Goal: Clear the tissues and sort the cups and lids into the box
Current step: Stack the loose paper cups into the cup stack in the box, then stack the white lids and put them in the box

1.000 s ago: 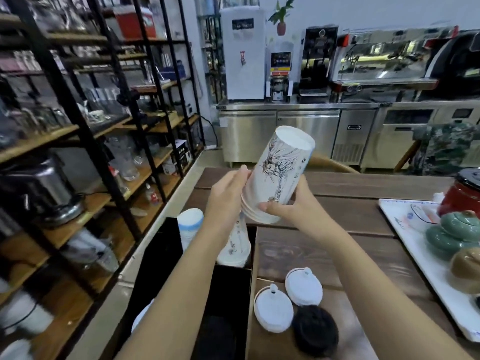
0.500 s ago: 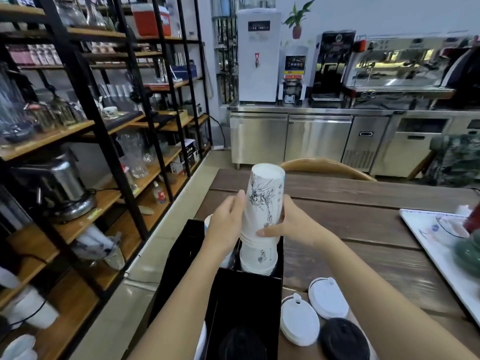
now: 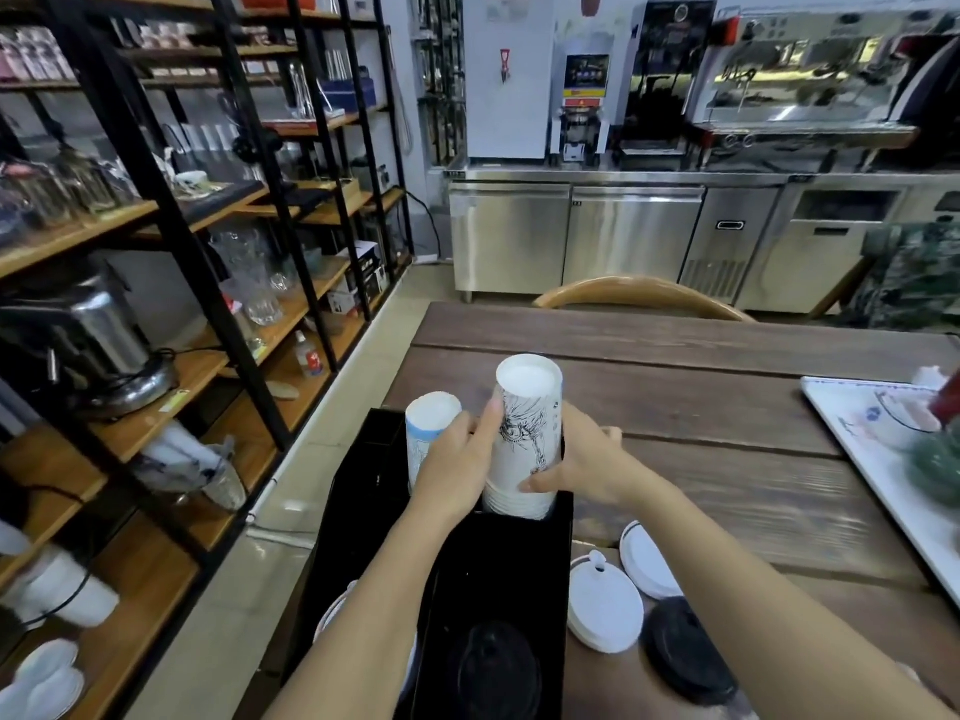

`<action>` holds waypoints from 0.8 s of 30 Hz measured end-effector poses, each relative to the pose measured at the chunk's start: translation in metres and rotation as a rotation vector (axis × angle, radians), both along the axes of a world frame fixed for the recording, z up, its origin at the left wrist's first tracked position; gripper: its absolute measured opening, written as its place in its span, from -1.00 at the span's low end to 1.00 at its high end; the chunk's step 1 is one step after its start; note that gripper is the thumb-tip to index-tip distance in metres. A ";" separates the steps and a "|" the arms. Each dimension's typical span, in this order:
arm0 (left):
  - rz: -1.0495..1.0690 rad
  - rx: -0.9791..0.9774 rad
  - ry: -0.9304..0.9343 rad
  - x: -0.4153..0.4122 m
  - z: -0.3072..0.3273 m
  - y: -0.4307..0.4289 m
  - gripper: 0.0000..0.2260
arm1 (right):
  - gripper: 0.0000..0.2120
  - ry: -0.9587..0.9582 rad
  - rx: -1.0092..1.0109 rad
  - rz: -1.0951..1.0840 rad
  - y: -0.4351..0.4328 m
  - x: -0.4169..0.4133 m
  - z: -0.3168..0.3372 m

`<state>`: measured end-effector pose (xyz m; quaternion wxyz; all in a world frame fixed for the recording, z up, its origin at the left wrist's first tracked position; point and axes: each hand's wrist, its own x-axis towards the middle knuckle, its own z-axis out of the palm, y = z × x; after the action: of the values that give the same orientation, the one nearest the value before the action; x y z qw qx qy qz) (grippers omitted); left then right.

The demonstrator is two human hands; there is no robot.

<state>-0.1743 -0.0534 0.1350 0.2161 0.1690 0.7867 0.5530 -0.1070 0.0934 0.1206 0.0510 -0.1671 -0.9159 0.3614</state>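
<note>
A stack of white paper cups with a black line drawing (image 3: 527, 433) stands upside down in the far right compartment of the black box (image 3: 498, 574). My left hand (image 3: 457, 467) grips its left side and my right hand (image 3: 584, 462) grips its right side near the rims. A second upside-down cup stack with blue print (image 3: 428, 428) stands in the box just left of it. Two white lids (image 3: 605, 608) (image 3: 647, 561) and a black lid (image 3: 685, 652) lie on the wooden table (image 3: 727, 407) right of the box. A black lid (image 3: 493, 672) lies inside the box's near compartment.
Black metal shelving (image 3: 171, 252) full of glassware and a kettle runs along the left. A white tray (image 3: 878, 459) with teaware sits at the table's right edge. A wooden chair back (image 3: 639, 293) stands at the far side; steel counters and coffee machines (image 3: 623, 231) line the wall.
Both hands have turned the tilted cup stack upright and lowered it from above the table into the black box. The camera has tilted down.
</note>
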 end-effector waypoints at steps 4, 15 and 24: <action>0.079 0.086 -0.039 0.011 -0.002 -0.002 -0.65 | -0.32 0.012 -0.029 0.002 0.001 0.008 -0.012; -0.005 0.253 0.677 0.114 -0.035 0.037 -0.76 | -0.17 0.076 -0.249 -0.325 0.041 0.091 -0.054; -0.351 -0.378 -0.016 0.125 -0.104 0.111 -0.40 | 0.04 -0.216 -0.474 -0.440 0.071 0.139 -0.107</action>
<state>-0.0493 0.0579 0.0312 0.3430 0.2551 0.8329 0.3516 0.0319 0.1648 0.0141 -0.0097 -0.4051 -0.7485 0.5249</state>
